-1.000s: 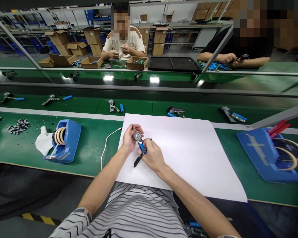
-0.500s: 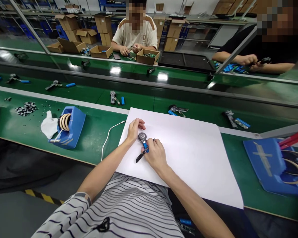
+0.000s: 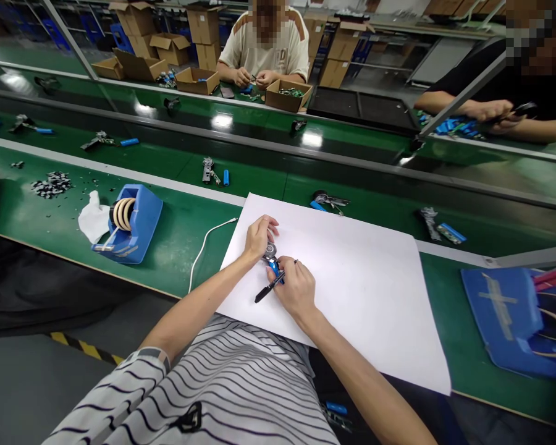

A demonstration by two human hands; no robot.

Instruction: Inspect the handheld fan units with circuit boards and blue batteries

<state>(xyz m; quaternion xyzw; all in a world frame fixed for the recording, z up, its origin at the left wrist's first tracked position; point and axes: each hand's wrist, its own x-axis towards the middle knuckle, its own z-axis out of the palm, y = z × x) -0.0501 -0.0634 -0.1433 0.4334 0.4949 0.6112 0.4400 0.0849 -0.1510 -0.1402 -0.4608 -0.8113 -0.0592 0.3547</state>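
Note:
On the white sheet [image 3: 361, 290] lies a small device with a round grey head [image 3: 270, 250] and a blue, battery-like body. The fingers of my left hand [image 3: 258, 238] curl round the far side of that head, partly hiding it. My right hand [image 3: 297, 285] is closed on a slim black pen-like tool [image 3: 265, 292], which slants across the lower end of the device. Its thumb and fingertips also touch the blue part. The exact kind of tool and device is unclear.
A blue tape dispenser [image 3: 143, 225] stands left, another blue dispenser [image 3: 495, 309] right. A white cable [image 3: 208, 238] lies beside the sheet. Opened devices with blue batteries [image 3: 226, 177] lie along the conveyor [image 3: 278, 179]. Two people work across the line, near an open carton [image 3: 278, 102].
My left hand has come in against the round head, where it was beside it before. My right hand still holds the black tool near the device. The camera view has shifted slightly.

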